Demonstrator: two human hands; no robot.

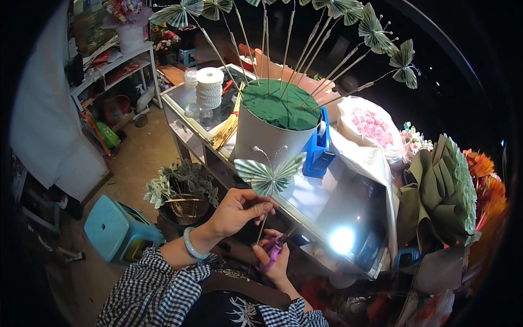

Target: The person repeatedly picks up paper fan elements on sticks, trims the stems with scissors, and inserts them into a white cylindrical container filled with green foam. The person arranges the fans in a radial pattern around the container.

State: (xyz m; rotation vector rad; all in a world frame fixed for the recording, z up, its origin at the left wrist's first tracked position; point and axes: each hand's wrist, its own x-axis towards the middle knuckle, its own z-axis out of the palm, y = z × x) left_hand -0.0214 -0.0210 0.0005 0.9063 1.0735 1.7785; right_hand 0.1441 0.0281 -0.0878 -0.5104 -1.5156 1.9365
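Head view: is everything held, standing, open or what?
Left hand: pinching a stem
Held butterfly: upright, wings spread
Right hand: gripping purple scissors
Purple scissors: held, blade opening unclear
Green foam: sticks poked in
White bucket: upright, filled with foam
Other butterflies: wings spread
White spool: standing on end
Teal stool: standing
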